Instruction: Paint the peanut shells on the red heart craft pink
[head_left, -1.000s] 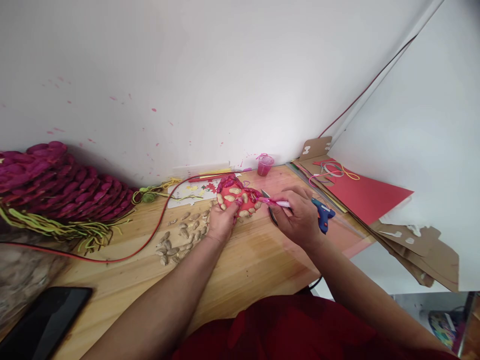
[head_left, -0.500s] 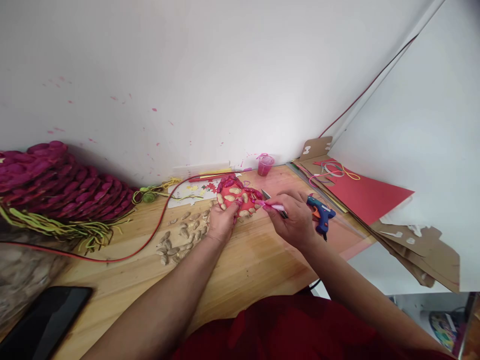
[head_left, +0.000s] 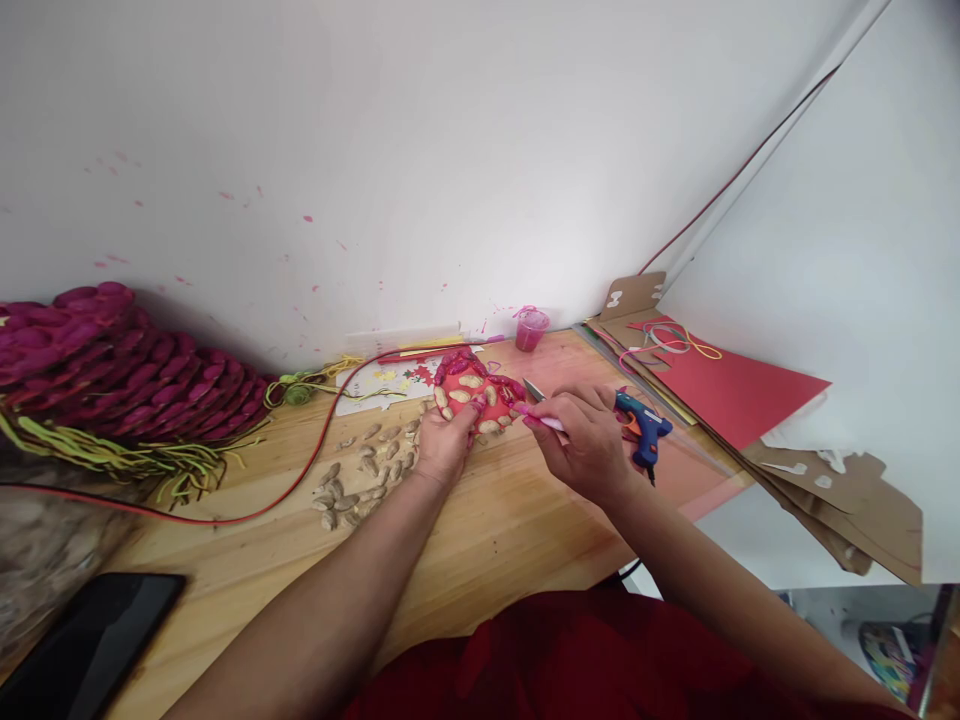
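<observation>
The left hand (head_left: pixel 447 442) clasps a round red disc (head_left: pixel 481 391), studded with oval peanuts (head_left: pixel 472 382), above the pale wooden table (head_left: pixel 480 540) toward its far edge. The right hand (head_left: pixel 589 442) has drawn back slightly — uncovering more of the blue plastic glue gun (head_left: pixel 648 430) — and pinches a slim white paintbrush (head_left: pixel 550 422), its pink tip by the disc's right rim; contact is unclear. Far-rim peanuts wear glossy magenta while nearer ones are tan, so the colouring looks partly done, the stroke perhaps paused.
</observation>
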